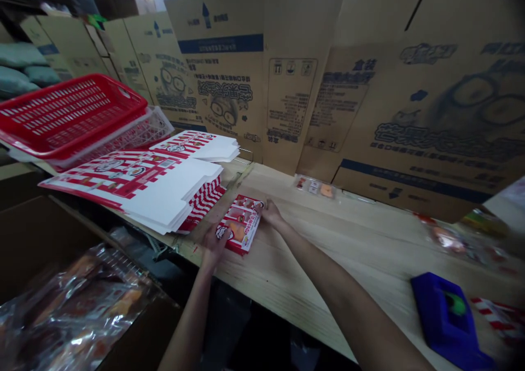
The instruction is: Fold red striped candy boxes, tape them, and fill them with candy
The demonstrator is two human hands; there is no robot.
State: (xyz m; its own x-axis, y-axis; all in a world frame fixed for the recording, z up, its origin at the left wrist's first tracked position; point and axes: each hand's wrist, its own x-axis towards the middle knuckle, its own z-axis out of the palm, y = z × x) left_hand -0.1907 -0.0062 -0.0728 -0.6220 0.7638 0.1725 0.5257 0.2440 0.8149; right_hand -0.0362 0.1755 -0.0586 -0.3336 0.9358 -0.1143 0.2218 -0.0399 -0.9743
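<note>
Currently | left hand [213,243], right hand [270,213] grip small red box [240,224] from opposite ends, steadying it | box lies between hands on bench [311,261] | flat carton stack [143,182] just beyond left hand

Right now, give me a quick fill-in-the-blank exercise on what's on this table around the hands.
1. The left hand and right hand hold a small printed carton on a ____ table.
2. The stack of flat striped carton blanks lies to the ____ of the hands.
3. The top plastic basket beyond that stack is ____.
4. The block at the right of the table is ____.

Answers: wooden; left; red; blue.
</note>
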